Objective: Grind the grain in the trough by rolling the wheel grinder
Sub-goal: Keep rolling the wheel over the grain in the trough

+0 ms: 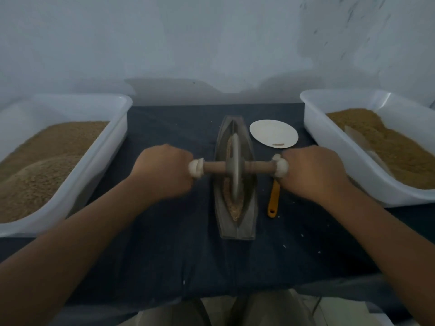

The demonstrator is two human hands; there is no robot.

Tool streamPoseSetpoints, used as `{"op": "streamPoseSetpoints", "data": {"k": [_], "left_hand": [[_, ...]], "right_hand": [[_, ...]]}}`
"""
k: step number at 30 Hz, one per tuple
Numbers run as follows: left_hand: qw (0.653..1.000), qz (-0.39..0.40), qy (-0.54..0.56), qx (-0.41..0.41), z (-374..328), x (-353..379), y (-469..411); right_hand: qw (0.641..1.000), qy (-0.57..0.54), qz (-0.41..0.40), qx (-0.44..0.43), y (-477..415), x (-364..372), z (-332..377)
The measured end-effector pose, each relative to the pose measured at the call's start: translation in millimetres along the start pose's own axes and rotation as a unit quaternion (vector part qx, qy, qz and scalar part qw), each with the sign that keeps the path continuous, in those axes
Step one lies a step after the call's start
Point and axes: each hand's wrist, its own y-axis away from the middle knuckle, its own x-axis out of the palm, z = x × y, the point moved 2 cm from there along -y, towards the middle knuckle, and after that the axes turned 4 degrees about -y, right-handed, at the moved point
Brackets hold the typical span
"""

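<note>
A bench (164, 243) draped in dark blue cloth fills the lower part of the view, backed by a pale wall.

Two large white plastic tubs sit at its sides. The left tub (70, 107) is heaped with tan grain (47, 161), piled higher toward its near end. The right tub (324, 128) holds a similar mound of grain (388, 147), with a pale flat scoop-like piece (360, 140) part buried in it; what it is cannot be told.

Between the tubs, in the middle of the bench, lies the boat-shaped grey trough (247, 208), set lengthwise away from the person. A narrow strip of brown ground grain (235, 208) lines its central groove.

The wheel grinder (235, 165) stands upright in that groove about midway along the trough, its wooden axle running crosswise. The left hand (162, 170) grips the left end of the axle and the right hand (313, 170) grips the right end, the fingers of each curled tight round the handle, with a pale knob showing just inside each fist.

A white round plate (273, 132) rests just right of the trough's far end, with a small brown smear at its near edge. An orange-handled tool (273, 201) lies beside the trough, its upper end hidden under the right hand.

A few white specks dot the cloth.
</note>
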Motion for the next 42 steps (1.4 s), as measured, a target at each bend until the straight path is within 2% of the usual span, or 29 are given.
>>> {"op": "streamPoseSetpoints", "data": {"k": [2, 4, 6, 9, 12, 14, 17, 21, 25, 29, 31, 35, 39, 42], "left_hand": [[0.998, -0.059, -0.012, 0.020, 0, -1, 26], [0.996, -0.083, -0.017, 0.010, 1, 1, 27], [0.998, -0.060, -0.004, -0.022, 1, 10, 7], [0.997, -0.039, 0.021, -0.067, 4, 19, -41], [0.994, -0.023, 0.049, -0.093, 5, 18, -67], [0.994, -0.009, 0.061, -0.088, 4, 16, -64], [0.998, 0.005, 0.042, -0.049, 2, 16, -31], [1.000, -0.028, 0.009, 0.003, 3, 9, 15], [0.999, -0.029, -0.004, -0.022, -1, 5, -12], [0.997, -0.009, 0.019, -0.070, 3, 6, -66], [0.996, 0.006, 0.038, -0.076, 4, 7, -76], [0.997, 0.011, 0.049, -0.054, 0, 12, -36], [0.998, -0.054, 0.036, -0.012, 1, 12, 25], [0.998, -0.044, 0.043, -0.026, 3, 15, 23]], "right_hand": [[0.998, -0.027, -0.040, -0.038, 23, -10, 5], [0.998, -0.038, -0.016, -0.037, 24, -8, 4], [1.000, -0.018, 0.003, -0.009, 4, -2, 3], [0.998, 0.035, -0.046, 0.022, -38, 4, 0], [0.995, 0.082, -0.047, 0.029, -69, 4, -2], [0.995, 0.094, -0.021, 0.032, -71, -1, 0], [0.998, 0.046, 0.019, 0.032, -35, -7, 2], [0.999, -0.011, 0.031, -0.024, 17, -14, 3], [0.997, 0.000, 0.078, 0.014, -14, -1, -4], [0.996, 0.058, -0.005, 0.061, -61, 12, -8], [0.996, 0.068, -0.005, 0.059, -70, 12, -7], [0.999, 0.035, 0.026, 0.024, -41, 0, -2], [0.995, 0.013, 0.091, -0.036, 3, -18, 0], [0.995, 0.017, 0.095, -0.036, -5, -18, 1]]}}
